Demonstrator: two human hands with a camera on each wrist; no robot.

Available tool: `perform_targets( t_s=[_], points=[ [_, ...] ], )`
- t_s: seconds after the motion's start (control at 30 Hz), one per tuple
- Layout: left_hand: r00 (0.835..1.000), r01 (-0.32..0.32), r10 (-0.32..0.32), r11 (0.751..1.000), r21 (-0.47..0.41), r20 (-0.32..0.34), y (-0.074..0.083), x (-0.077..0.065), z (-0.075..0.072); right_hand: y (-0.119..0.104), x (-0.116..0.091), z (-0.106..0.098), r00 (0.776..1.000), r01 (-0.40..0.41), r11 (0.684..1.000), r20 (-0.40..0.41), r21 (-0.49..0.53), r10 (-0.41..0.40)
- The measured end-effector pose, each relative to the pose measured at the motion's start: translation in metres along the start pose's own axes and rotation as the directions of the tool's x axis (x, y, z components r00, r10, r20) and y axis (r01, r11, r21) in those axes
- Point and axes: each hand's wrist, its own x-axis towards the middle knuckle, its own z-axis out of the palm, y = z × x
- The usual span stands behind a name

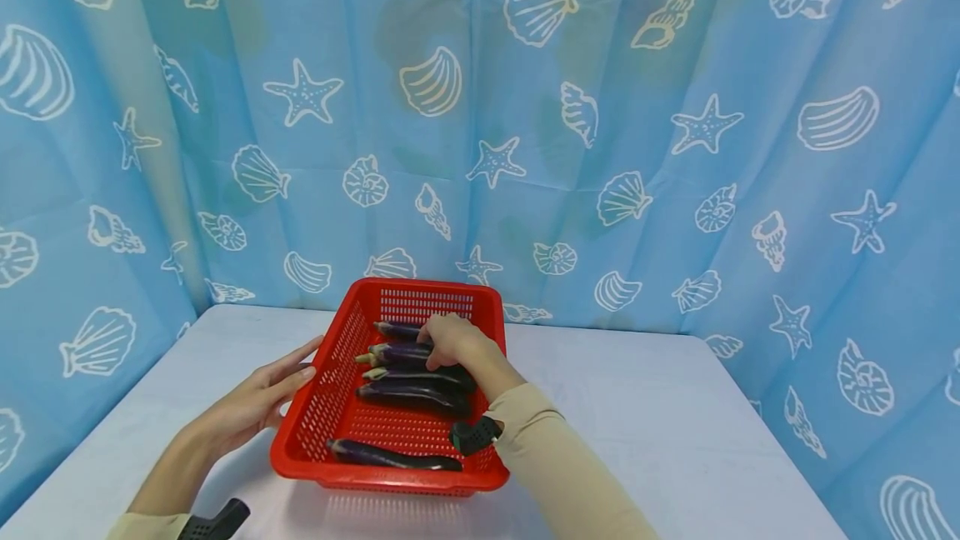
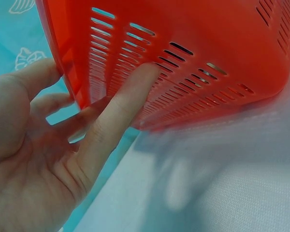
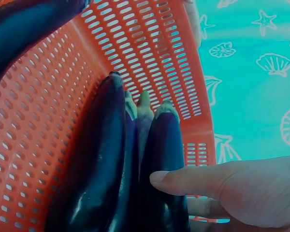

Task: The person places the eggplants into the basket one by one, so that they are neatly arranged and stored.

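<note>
A red slotted plastic basket [image 1: 390, 427] holds several dark purple eggplants. Inside it, my right hand [image 1: 453, 340] grips an eggplant [image 3: 166, 145], the thumb on its top and the other fingers partly hidden along its far side. Close beside it lie more eggplants [image 1: 412, 394], stems pointing left. One eggplant [image 1: 397, 329] is farther back, partly behind my hand, and another eggplant [image 1: 397, 457] lies apart near the front wall. Against the basket's left side rests my left hand [image 1: 258, 398]. Its fairly straight fingers [image 2: 130, 96] touch the outer wall and rim.
Under the basket is a table with a white cloth [image 1: 630, 440]. A blue curtain [image 1: 525, 132] with white shells and starfish hangs just behind the table. Each wrist carries a black device [image 1: 474, 435].
</note>
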Motion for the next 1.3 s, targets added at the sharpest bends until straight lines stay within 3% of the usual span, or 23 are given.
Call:
perform_targets(
  t_s=[0.2,0.47,0.7,1.1,1.3],
  points=[
    [1.0,0.022,-0.022,1.0,-0.012,-0.021,0.0,0.001,0.001,0.0,0.004,0.003,1.0,-0.006,0.999,-0.005,-0.035,0.005],
    [1.0,0.001,-0.001,1.0,-0.001,-0.004,-0.001,0.001,0.0,0.0,0.003,0.006,0.999,-0.015,1.0,-0.038,0.024,0.016],
    [1.0,0.002,-0.002,1.0,0.001,-0.008,-0.001,0.003,0.0,0.003,0.006,0.008,0.997,-0.009,1.0,-0.077,0.003,0.009],
    [1.0,0.004,-0.004,1.0,0.004,-0.009,0.0,0.003,0.002,0.01,0.002,0.008,0.995,-0.023,0.998,-0.093,0.05,0.028],
    [1.0,0.009,-0.008,1.0,0.03,0.0,0.001,0.005,0.003,0.02,-0.004,0.005,0.988,0.006,0.998,-0.154,0.066,0.004]
  ],
)
